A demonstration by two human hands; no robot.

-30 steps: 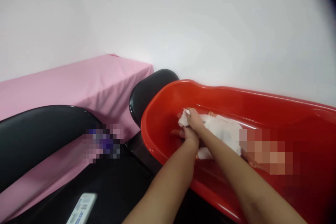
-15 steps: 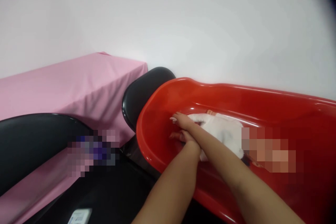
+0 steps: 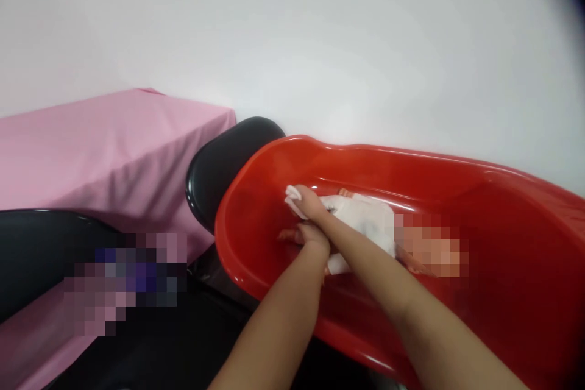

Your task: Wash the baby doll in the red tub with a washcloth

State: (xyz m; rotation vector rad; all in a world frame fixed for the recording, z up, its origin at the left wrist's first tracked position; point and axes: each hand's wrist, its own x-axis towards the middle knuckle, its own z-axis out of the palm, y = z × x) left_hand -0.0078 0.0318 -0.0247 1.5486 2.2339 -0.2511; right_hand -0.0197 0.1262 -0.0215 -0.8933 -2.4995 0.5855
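A baby doll point(image 3: 365, 222) in a white top lies on its back inside a red baby bathtub point(image 3: 260, 195), its head blurred out toward the right. My right hand point(image 3: 311, 202) is closed around white fabric point(image 3: 292, 195) at the doll's leg end; whether this is a loose cloth or part of the clothing I cannot tell. Just below it, my left hand point(image 3: 313, 235) wraps the doll's lower leg, and a bare foot point(image 3: 289, 235) sticks out to the left of it. My forearms nearly cross at the wrists, covering part of the doll.
Behind the tub's left end stands a black chair back point(image 3: 233, 161). A table with a pink cloth point(image 3: 137, 140) is at the left, with another black chair point(image 3: 41, 262) before it. A pixelated patch point(image 3: 132, 280) lies over the lower left. The white wall point(image 3: 320, 42) rises behind.
The view has swung slightly right, so everything sits further left. My right hand has closed on the white fabric, which now stands up bunched beyond the fingers. My left hand stays at the leg.
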